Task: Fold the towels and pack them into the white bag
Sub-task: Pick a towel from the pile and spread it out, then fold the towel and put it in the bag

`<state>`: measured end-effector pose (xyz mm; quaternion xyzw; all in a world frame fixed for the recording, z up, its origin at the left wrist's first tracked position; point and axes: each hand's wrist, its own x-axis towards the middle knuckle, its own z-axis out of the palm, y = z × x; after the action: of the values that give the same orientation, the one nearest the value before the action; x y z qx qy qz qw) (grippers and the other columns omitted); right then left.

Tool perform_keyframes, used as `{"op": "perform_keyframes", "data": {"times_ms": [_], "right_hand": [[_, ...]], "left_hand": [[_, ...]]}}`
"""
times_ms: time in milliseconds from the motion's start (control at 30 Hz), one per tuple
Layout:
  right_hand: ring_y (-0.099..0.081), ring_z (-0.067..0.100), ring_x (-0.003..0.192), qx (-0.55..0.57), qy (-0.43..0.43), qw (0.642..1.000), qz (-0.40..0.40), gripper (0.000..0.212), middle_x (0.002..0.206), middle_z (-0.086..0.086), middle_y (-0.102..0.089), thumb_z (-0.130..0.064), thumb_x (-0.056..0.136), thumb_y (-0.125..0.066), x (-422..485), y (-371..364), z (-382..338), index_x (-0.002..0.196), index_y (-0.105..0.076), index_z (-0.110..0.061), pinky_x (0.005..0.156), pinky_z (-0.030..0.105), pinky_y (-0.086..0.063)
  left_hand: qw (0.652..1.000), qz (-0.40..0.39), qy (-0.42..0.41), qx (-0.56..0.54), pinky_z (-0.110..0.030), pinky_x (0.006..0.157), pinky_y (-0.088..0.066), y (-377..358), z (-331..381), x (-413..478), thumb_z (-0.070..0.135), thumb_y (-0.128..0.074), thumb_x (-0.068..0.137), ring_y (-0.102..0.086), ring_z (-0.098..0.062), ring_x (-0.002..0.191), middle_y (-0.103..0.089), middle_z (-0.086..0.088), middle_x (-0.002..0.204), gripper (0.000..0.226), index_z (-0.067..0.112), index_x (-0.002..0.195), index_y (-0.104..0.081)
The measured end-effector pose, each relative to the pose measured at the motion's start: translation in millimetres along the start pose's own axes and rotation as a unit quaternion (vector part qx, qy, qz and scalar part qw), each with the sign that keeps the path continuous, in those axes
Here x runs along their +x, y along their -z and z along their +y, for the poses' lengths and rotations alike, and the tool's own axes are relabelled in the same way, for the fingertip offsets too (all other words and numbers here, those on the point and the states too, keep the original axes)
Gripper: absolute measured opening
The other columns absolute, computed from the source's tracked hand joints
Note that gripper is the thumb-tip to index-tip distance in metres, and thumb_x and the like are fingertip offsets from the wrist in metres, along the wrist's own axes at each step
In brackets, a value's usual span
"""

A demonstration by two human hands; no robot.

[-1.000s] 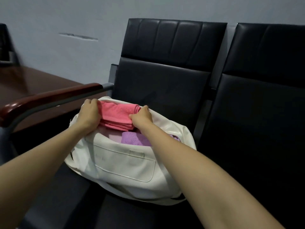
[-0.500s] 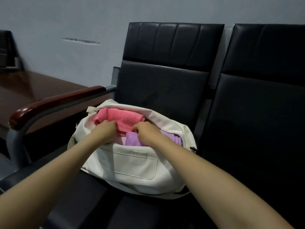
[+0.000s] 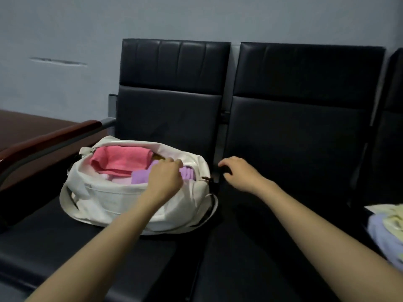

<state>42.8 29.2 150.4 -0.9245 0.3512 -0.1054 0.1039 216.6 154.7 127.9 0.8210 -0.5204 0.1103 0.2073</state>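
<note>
The white bag (image 3: 109, 201) sits unzipped on the left black seat. A folded pink towel (image 3: 122, 160) lies at the top of its opening, and a purple towel (image 3: 140, 178) lies beside it nearer to me. My left hand (image 3: 165, 177) hovers over the purple towel at the bag's right end, with its fingers loosely bent and nothing visibly held. To the right of the bag, my right hand (image 3: 239, 173) is above the seat, empty, with relaxed curled fingers. A loose heap of pale yellow and lilac towels (image 3: 388, 223) lies at the far right edge.
A row of black padded seats (image 3: 283, 214) runs along a grey wall. A brown armrest (image 3: 43, 140) stands left of the bag, and a dark wooden table (image 3: 26, 125) lies beyond it.
Both hands have let go of the pink towel, which now rests in the bag. My right hand has moved out to the right, and my left has shifted over the purple towel.
</note>
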Motion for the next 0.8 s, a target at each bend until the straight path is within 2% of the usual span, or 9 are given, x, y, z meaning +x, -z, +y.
{"op": "perform_keyframes", "data": {"times_ms": [133,233,467,600,667,800], "right_hand": [[-0.039,0.021,0.133,-0.059,-0.111,0.992,-0.014,0.039,0.140,0.001,-0.044,-0.018,0.097,-0.049,-109,42,94,0.135,-0.050,-0.021,0.109,0.039,-0.036],[-0.040,0.023,0.131,-0.085,-0.207,0.975,0.011,0.038,0.137,0.003,-0.047,-0.021,0.094,-0.050,-197,62,162,0.132,-0.054,-0.021,0.107,0.037,-0.037],[-0.048,0.030,0.123,-0.013,-0.418,0.906,0.057,0.036,0.135,0.010,-0.050,-0.029,0.091,-0.060,-360,81,276,0.126,-0.057,-0.020,0.101,0.037,-0.042],[-0.048,0.033,0.122,0.027,-0.477,0.871,0.112,0.037,0.134,0.013,-0.049,-0.025,0.092,-0.060,-392,80,313,0.127,-0.056,-0.016,0.098,0.038,-0.045],[-0.046,0.033,0.123,0.038,-0.487,0.864,0.126,0.038,0.135,0.014,-0.048,-0.022,0.092,-0.059,-394,74,330,0.130,-0.054,-0.015,0.099,0.039,-0.044],[-0.025,0.028,0.136,0.023,-0.471,0.871,0.136,0.049,0.145,0.010,-0.035,-0.009,0.092,-0.047,-380,62,359,0.140,-0.043,-0.022,0.110,0.041,-0.031]], "left_hand": [[0.993,-0.062,-0.096,0.021,-0.036,0.085,-0.040,-16,104,-34,0.017,-0.047,0.092,-0.051,-0.030,0.111,-0.056,-0.008,0.117,0.027,0.017,0.115,-0.060],[0.981,-0.110,-0.159,0.001,-0.038,0.089,-0.039,-30,182,-61,0.018,-0.046,0.096,-0.049,-0.029,0.113,-0.054,-0.007,0.120,0.027,0.017,0.120,-0.058],[0.933,-0.242,-0.249,-0.095,-0.037,0.092,-0.042,-73,352,-118,0.020,-0.049,0.096,-0.049,-0.028,0.117,-0.050,-0.008,0.129,0.031,0.015,0.126,-0.056],[0.903,-0.309,-0.260,-0.145,-0.036,0.086,-0.046,-100,428,-136,0.023,-0.051,0.094,-0.052,-0.027,0.110,-0.052,-0.009,0.125,0.028,0.014,0.119,-0.057],[0.891,-0.334,-0.255,-0.173,-0.037,0.088,-0.048,-116,459,-142,0.024,-0.051,0.094,-0.053,-0.028,0.112,-0.054,-0.011,0.127,0.034,0.012,0.126,-0.055],[0.875,-0.365,-0.222,-0.227,-0.034,0.086,-0.045,-149,509,-144,0.036,-0.054,0.094,-0.053,-0.028,0.115,-0.053,-0.010,0.129,0.049,0.008,0.133,-0.045]]}}
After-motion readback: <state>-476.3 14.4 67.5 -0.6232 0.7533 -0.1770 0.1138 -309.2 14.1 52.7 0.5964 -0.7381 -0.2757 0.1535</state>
